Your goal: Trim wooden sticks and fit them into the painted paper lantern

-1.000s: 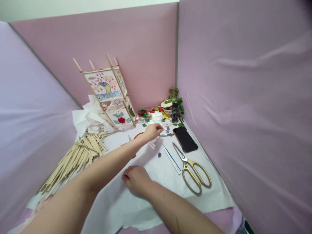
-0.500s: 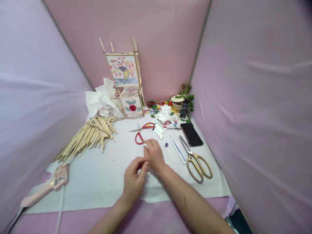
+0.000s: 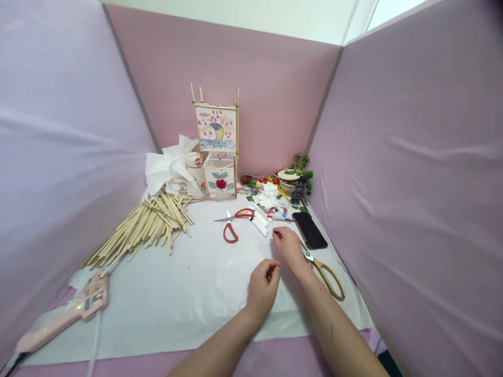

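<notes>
My right hand (image 3: 290, 248) is closed in a pinch at the tabletop, just right of the white markers. Between its fingertips shows a bit of a small dark purple piece (image 3: 274, 232), too small to name. Nearer to me, my left hand (image 3: 264, 289) is curled, thumb and forefinger together; whatever is in them, if anything, cannot be made out. Partly under my right wrist lie large gold-handled scissors (image 3: 330, 280). Red-handled scissors (image 3: 231, 233) lie spread open to the left of the white markers (image 3: 259, 222).
A stick-frame lantern (image 3: 217, 131) with painted panels stands at the back. Left are a pile of wooden sticks (image 3: 151, 222) and a pink power strip (image 3: 94, 298). A black phone (image 3: 309, 230) lies right. Crumpled tissue (image 3: 268, 196) and a lidded pot (image 3: 288, 180) sit behind.
Both hands have moved right and come apart from each other. My right hand has reached the small purple piece and now covers the white pens. The camera view has tilted up.
</notes>
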{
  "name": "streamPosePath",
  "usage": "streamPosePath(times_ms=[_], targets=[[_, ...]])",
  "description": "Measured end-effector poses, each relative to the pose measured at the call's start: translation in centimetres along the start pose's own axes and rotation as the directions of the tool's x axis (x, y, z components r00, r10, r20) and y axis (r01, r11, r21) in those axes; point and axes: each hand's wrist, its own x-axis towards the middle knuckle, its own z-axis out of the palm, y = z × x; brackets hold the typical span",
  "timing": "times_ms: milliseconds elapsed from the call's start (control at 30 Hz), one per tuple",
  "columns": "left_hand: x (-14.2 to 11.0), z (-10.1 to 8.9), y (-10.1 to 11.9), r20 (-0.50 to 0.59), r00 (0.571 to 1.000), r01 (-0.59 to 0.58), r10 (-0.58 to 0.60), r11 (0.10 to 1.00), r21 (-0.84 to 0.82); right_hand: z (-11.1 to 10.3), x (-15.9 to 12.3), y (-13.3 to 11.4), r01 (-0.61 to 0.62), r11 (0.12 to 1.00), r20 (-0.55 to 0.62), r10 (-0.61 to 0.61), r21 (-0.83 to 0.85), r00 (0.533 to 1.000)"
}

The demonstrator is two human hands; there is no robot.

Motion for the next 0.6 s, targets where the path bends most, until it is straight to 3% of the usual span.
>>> streamPosePath(times_ms=[167,367,600], targets=[[0.4,-0.2,-0.8,0.022,0.999,0.037,-0.037,0.999,0.019,0.3,7.2,-1.2,0.11,0.993,-0.025,-0.109,0.032,0.994],[0.4,0.0,-1.2,0.015,0.997,0.068,-0.069,0.995,0.071,3.6,15.5,-4.1,0.203,0.979,0.015,-0.203,0.0,0.979],[0.6,0.2,-1.8,0.042,0.995,0.09,-0.096,0.988,0.123,7.0,17.9,-4.5,0.23,0.967,0.149,-0.213,-0.106,0.966]])
